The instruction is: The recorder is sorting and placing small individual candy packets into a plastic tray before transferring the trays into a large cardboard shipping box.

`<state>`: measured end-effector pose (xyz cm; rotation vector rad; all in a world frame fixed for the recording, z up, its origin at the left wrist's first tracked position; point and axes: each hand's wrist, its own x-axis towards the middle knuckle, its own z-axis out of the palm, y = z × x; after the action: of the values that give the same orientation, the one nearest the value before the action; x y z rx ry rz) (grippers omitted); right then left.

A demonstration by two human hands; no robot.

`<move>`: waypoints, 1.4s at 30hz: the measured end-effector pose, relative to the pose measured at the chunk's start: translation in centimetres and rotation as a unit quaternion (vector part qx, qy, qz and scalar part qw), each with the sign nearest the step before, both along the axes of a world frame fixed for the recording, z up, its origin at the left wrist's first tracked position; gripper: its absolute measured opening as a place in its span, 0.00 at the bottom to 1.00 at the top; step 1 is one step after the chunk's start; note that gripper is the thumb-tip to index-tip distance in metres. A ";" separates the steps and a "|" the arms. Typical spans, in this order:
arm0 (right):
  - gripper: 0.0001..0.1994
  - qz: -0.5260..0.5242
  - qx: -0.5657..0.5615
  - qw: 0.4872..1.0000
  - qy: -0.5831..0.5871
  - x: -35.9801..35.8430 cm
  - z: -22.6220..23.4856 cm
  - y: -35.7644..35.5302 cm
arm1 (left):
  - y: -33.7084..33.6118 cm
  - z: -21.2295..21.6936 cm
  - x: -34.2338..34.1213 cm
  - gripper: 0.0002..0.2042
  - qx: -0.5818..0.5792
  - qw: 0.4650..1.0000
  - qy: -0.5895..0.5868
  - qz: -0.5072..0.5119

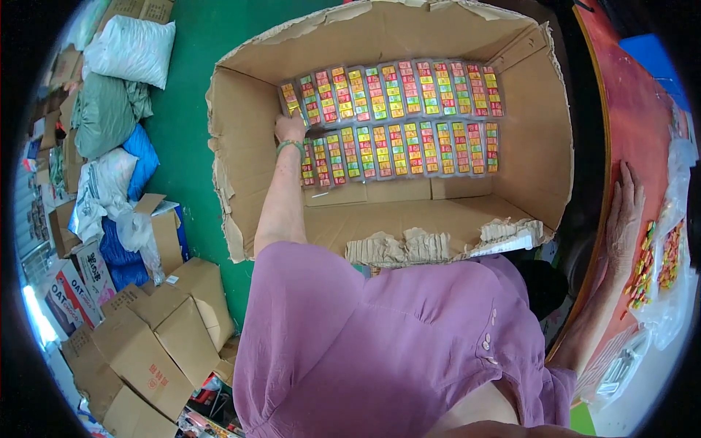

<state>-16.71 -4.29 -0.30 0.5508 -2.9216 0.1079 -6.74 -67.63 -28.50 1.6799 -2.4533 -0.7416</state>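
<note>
The left hand [290, 128] reaches into an open cardboard box [252, 153], its fingers at the near end of the leftmost clear pack [289, 93] of colourful small pieces in the far row; whether they grip it, I cannot tell. A near row of similar packs [398, 148] lies alongside. To the right, the right hand [625, 212] rests unclenched and holding nothing on the red table [628, 95], left of loose colourful pieces [642, 266].

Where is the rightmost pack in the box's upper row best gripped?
Probably the long right edge of that pack, coming from above and right: the pack is narrow, a neighbouring pack crowds its left, and bare cardboard shows on its right.
</note>
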 end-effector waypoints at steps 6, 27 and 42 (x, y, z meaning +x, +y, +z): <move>0.20 0.009 0.072 0.997 -0.010 -0.2 -0.2 1.3 | 0.7 0.6 0.4 0.22 -0.010 0.999 0.031 -0.019; 0.20 -0.021 -0.003 0.999 -0.025 -0.1 -0.4 0.2 | 2.4 1.7 5.5 0.39 -0.132 0.940 0.057 -0.309; 0.20 -0.025 0.023 0.999 -0.008 -0.1 -0.9 0.4 | -1.4 1.1 3.7 0.51 -0.180 0.877 -0.110 -0.432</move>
<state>-16.77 -3.91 -1.18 0.4869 -2.9573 0.0383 -3.03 -69.00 -27.44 0.5029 -3.2212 -0.0793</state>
